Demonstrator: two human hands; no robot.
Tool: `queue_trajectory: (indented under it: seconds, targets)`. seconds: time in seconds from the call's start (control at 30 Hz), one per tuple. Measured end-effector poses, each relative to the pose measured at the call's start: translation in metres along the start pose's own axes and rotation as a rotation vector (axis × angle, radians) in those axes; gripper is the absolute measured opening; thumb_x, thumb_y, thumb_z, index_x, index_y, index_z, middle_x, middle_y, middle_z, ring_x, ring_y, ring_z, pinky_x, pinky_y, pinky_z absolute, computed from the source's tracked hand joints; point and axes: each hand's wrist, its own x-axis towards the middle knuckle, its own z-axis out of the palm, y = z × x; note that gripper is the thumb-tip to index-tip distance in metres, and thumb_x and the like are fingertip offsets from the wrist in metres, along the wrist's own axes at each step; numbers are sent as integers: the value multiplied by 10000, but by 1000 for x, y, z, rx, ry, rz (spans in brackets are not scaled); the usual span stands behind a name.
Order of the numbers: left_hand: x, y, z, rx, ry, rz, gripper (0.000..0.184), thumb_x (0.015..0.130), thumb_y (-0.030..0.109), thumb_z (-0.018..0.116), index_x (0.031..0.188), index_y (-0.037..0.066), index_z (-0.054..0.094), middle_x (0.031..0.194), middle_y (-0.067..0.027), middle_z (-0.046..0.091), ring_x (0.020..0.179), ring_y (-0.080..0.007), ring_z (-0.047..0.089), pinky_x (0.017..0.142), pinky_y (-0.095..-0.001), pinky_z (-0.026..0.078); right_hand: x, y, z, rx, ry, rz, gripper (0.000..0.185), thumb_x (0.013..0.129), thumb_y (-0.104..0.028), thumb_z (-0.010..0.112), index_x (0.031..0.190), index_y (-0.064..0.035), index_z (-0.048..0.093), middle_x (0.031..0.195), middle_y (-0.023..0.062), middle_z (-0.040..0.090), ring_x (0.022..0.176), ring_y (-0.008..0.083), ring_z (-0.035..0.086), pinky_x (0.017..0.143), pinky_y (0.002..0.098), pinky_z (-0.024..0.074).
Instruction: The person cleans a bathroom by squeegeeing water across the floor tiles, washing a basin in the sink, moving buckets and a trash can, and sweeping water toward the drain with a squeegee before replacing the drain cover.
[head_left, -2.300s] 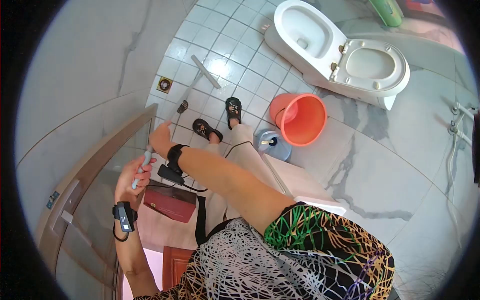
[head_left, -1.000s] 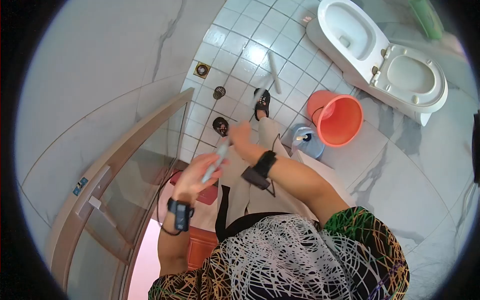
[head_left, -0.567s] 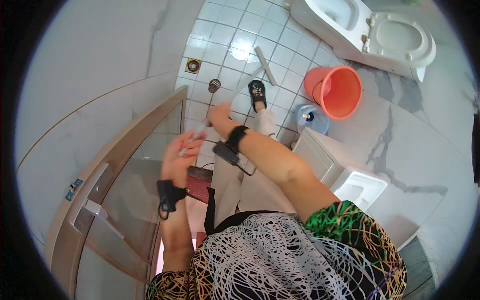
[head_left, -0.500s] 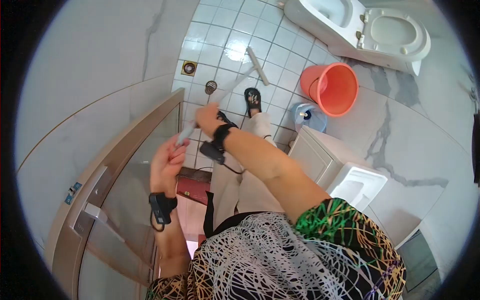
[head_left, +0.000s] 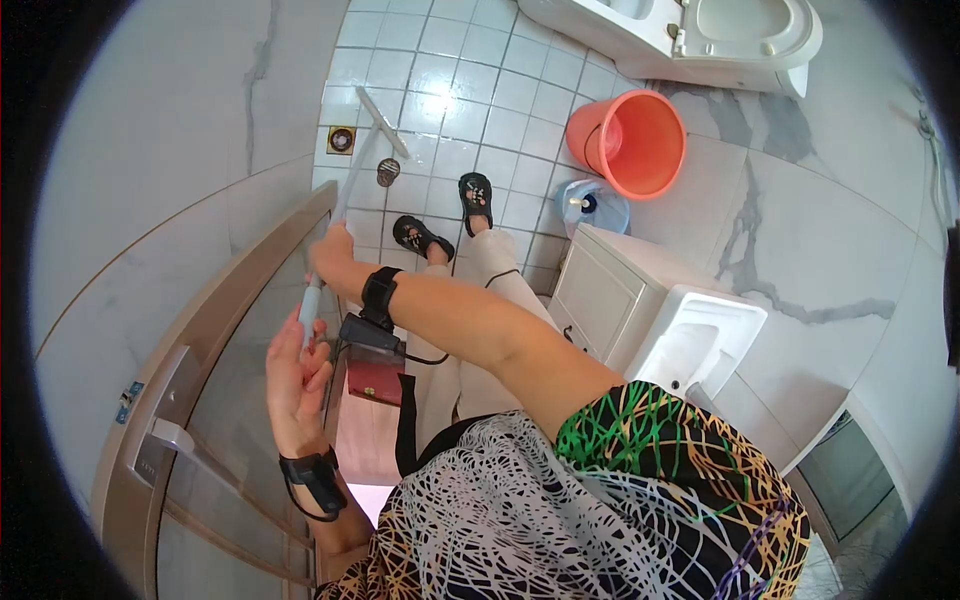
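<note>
A floor squeegee (head_left: 382, 122) has its long pale blade on the wet white tiles, just beside the two floor drains. Its light grey handle slants down toward me. My right hand (head_left: 332, 252) is wrapped round the middle of the handle, with a black strap and small device on the wrist. Closer to me, my left hand (head_left: 296, 365) grips the handle's end between thumb and curled fingers. Another black device is strapped to my left wrist.
A square drain (head_left: 341, 139) and a round drain (head_left: 388, 172) lie near the blade. To the right stand an orange bucket (head_left: 640, 145), a clear blue container (head_left: 605, 212), a white cabinet (head_left: 610, 290) and a toilet (head_left: 690, 60). A glass door (head_left: 250, 370) is close on my left.
The squeegee blade has swept left across the tiles toward the drains. Both my hands have shifted left with the handle, which stands steeper in view. The camera view has also moved a little.
</note>
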Motion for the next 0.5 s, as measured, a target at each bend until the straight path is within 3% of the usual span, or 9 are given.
queue_trajectory:
  seconds: [0.1,0.2,0.33,0.37,0.4,0.43,0.5]
  targets:
    - [-20,-4,14,12,10,-91,421,884,107,464,1288,29,374,884,-96,527,462,-39,306,322,-157,211,-5,21,-13,100,130,-153,541,775,17,456,1271,36,239,1014,263,494,535,335,596,343,372,475]
    - [-17,-20,15,-66,-96,-234,407,860,94,487,1254,35,403,864,-89,537,454,-51,322,340,-170,233,-3,38,-58,122,126,-169,389,803,-60,440,1166,10,320,951,235,505,529,327,591,358,385,481]
    - [39,-84,7,-359,-166,-625,349,852,147,535,1177,62,437,756,-39,490,470,-52,346,406,-175,279,-14,53,-134,92,306,-119,298,764,-15,497,1009,11,330,762,193,516,476,299,579,339,403,446]
    - [53,-95,18,-361,-278,-653,340,859,152,533,1167,49,431,758,-39,475,477,-47,348,409,-170,278,-11,56,-151,85,353,-80,231,754,-20,500,956,20,395,742,188,536,463,276,564,368,387,444]
    - [63,-105,29,-364,-387,-683,333,866,158,532,1157,36,424,760,-39,461,484,-42,350,412,-165,277,-37,36,-165,-99,373,-97,117,741,-20,513,835,32,467,654,153,546,486,251,575,376,375,434]
    - [70,-112,40,-399,-358,-689,334,871,153,525,1161,29,414,761,-39,450,486,-40,350,412,-165,273,-64,16,-180,-283,401,-112,67,727,-20,527,713,44,539,567,119,555,508,225,586,383,363,423]
    - [82,-123,55,-469,-301,-693,336,880,142,512,1169,15,395,763,-39,429,490,-34,350,411,-165,265,21,83,-216,-199,394,-69,106,730,-37,527,750,65,548,582,118,563,523,225,592,391,362,431]
